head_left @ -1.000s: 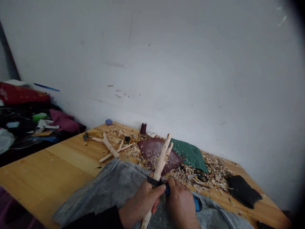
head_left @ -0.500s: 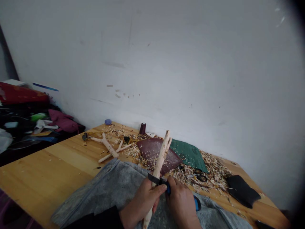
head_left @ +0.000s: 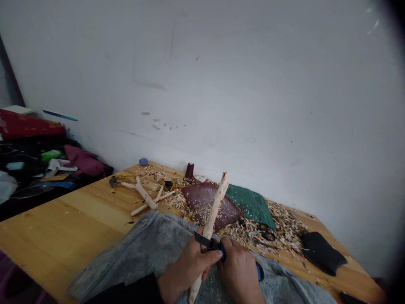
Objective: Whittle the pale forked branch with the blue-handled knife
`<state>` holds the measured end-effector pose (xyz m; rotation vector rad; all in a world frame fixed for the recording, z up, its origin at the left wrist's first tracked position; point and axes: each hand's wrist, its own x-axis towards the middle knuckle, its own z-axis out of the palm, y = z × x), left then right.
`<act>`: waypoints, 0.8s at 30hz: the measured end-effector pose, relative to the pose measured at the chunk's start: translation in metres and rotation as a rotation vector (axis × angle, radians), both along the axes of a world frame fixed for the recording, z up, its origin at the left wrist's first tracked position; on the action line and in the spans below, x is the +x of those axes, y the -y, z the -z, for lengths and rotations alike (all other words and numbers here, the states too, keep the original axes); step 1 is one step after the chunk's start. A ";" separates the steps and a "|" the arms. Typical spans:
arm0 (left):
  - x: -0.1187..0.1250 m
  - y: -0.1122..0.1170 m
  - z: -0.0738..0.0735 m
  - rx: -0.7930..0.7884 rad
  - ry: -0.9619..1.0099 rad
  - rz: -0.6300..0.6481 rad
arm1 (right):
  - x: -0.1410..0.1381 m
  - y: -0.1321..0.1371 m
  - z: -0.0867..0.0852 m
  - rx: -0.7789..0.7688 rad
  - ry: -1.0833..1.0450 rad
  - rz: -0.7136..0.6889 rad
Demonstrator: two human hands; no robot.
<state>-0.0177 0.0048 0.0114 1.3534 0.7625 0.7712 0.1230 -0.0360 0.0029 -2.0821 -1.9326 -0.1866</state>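
My left hand [head_left: 186, 270] is closed round a pale peeled wooden stick [head_left: 215, 209] that points up and away over the table. Its thumb presses on the back of a dark knife blade [head_left: 202, 240] laid across the stick. My right hand [head_left: 240, 272] grips the blue-and-black handle of that knife [head_left: 258, 272] just right of the stick. Both hands hover above a grey felt cloth [head_left: 148, 249] at the near edge of the wooden table [head_left: 63, 228].
Wood shavings [head_left: 278, 228] cover the far part of the table, with a maroon leather piece [head_left: 199, 200], a green piece [head_left: 249, 204], scissors [head_left: 267, 234], a black pouch [head_left: 321, 253], forked sticks [head_left: 144, 196] and a thread spool [head_left: 190, 169]. Clutter lies at left [head_left: 38, 160]. A white wall is behind.
The stick has turned in my left hand, so its forked tip now looks like a single end. The knife and both hands stay in almost the same place.
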 end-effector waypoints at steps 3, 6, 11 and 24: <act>0.001 -0.002 0.002 0.029 -0.004 0.003 | 0.000 0.000 -0.001 -0.010 0.007 0.006; 0.002 -0.002 0.003 0.074 -0.018 -0.004 | 0.001 0.000 0.000 -0.013 0.005 0.015; 0.002 -0.002 0.006 0.125 -0.032 -0.006 | 0.001 -0.001 -0.002 -0.058 -0.022 0.032; 0.001 -0.001 0.002 0.172 -0.102 -0.036 | -0.001 -0.002 -0.006 -0.130 -0.043 0.040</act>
